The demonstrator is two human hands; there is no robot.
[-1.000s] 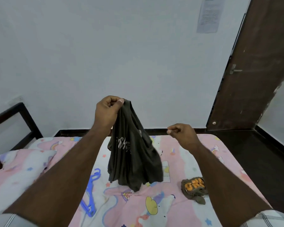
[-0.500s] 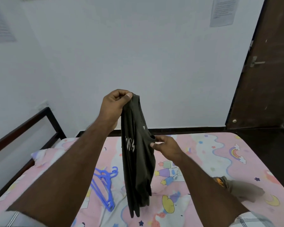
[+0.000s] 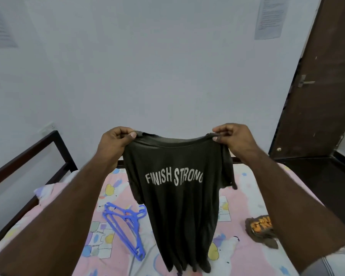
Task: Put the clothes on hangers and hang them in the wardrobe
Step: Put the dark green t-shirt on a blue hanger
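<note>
White wall fills the back of the room, with a brown door (image 3: 319,86) at the right and a bed (image 3: 253,198) with a pink cartoon sheet down below.

Over the bed hangs a dark T-shirt (image 3: 179,208). The left hand (image 3: 116,143) pinches one shoulder of it, thumb on top and fingers curled tight. The right hand (image 3: 234,139) pinches the other shoulder the same way. Both hands are closed on the cloth, and the collar sags a little between them.

From the two grips the shirt drops straight down. Its long way runs up and down, with the neck at the top and the hem at the bottom. The hem hangs low near the front edge of the bed; I cannot tell if it touches the sheet. The white words face the person.

Blue hangers (image 3: 124,226) lie in a bunch on the sheet, near the front edge and toward the left side of the bed. They sit just to the left of the hanging shirt, so the left hand is the nearer one. They lie slanted, with the hooks up by the shirt.

Another crumpled cloth (image 3: 261,228), brown with orange on it, lies by the right edge of the bed.

I think a hanger must go in at the neck next, so one hand would have to let go.
</note>
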